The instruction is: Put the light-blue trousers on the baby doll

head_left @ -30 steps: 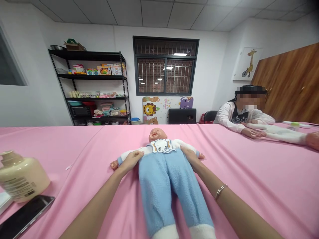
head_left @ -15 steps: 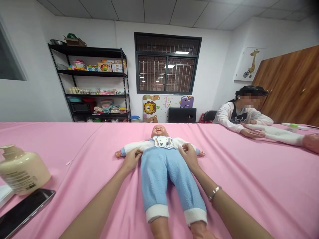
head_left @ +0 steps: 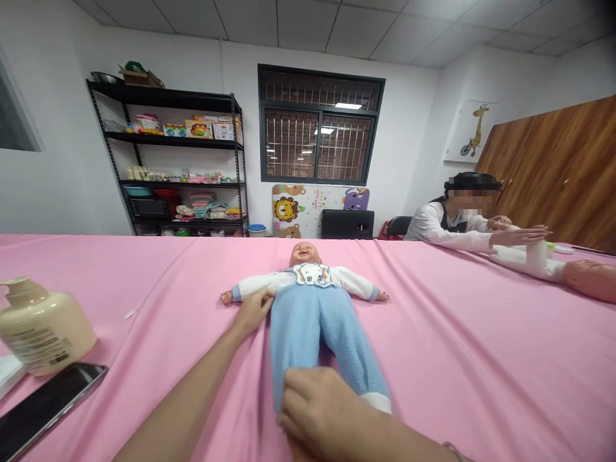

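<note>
A baby doll (head_left: 305, 253) lies on its back on the pink cloth, arms spread, head away from me. It wears a white top with an elephant bib (head_left: 314, 276) and light blue trousers (head_left: 344, 321) with white cuffs. My left hand (head_left: 253, 311) pinches the clothing at the waist on the doll's left-of-picture side. My right hand (head_left: 315, 407) is closed over the lower end of the left-of-picture trouser leg, with its fingers curled round the cuff, which it hides.
A pump bottle (head_left: 45, 327) and a phone (head_left: 48, 404) lie at the left on the pink cloth (head_left: 158, 289). Across the table at the right, a person (head_left: 433, 224) handles another doll (head_left: 587, 279). Shelves (head_left: 180, 142) stand behind.
My right hand has left the waist and come down and left to the trouser cuff. My left hand has stayed. The other person has lifted a limb of the second doll.
</note>
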The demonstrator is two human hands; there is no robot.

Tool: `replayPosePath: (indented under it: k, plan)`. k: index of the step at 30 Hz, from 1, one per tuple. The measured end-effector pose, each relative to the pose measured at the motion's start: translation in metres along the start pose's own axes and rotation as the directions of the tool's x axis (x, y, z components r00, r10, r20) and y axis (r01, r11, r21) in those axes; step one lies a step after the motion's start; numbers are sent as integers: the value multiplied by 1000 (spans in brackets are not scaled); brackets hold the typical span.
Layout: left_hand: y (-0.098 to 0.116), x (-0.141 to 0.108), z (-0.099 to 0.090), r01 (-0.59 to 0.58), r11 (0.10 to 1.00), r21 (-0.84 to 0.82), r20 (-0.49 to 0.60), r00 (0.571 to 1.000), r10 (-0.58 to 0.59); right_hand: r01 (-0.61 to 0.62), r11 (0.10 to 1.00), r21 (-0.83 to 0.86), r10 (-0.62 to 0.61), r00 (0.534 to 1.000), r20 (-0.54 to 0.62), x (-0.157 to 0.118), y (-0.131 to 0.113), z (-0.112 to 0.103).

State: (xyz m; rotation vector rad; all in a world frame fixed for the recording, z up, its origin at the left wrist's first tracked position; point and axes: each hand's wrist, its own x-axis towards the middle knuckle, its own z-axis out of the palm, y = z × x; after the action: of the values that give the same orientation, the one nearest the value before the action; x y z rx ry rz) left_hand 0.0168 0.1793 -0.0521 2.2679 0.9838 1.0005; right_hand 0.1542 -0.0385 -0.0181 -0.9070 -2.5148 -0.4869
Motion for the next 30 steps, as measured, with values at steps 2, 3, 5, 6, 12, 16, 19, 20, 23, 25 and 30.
replayPosePath:
  k: [2,3,5,6,12,16,19,20,23,25,30]
  plan:
    - [3,0,-1,-3,1000,0,-31,1000,3,11,999,40,-11,1000,18,5,-4,-3]
    - [5,-1,0,-6,1000,-11,-46,999,6,-19,997,75,16,999,43,7,-2,-8]
    - [8,-1,1,-12,999,-47,-48,999,9,-174,968,181,157,982,103,11,10,-17]
    - [10,0,2,-14,999,-51,-28,1000,13,-280,933,228,258,959,119,12,21,-21]
    - [13,7,1,100,994,-50,40,994,-98,-657,687,310,682,731,37,0,115,5]
    - [13,7,-4,244,968,58,-96,967,-238,-594,522,612,750,662,4,-10,140,35]
    - [14,2,-2,311,918,247,-135,949,-285,-501,409,763,819,570,-65,-19,146,41]
    - [14,0,-1,326,904,276,-153,944,-293,-494,370,787,867,488,-101,-24,149,41]
    - [13,-3,-1,322,911,258,-225,937,-268,-628,210,749,976,172,-130,-47,163,44]
    - [17,-1,-2,284,943,170,-285,931,-229,-767,105,633,994,76,-73,-60,172,49]
    - [67,20,10,169,984,52,-311,939,-145,-891,183,416,981,195,-13,-66,177,65]
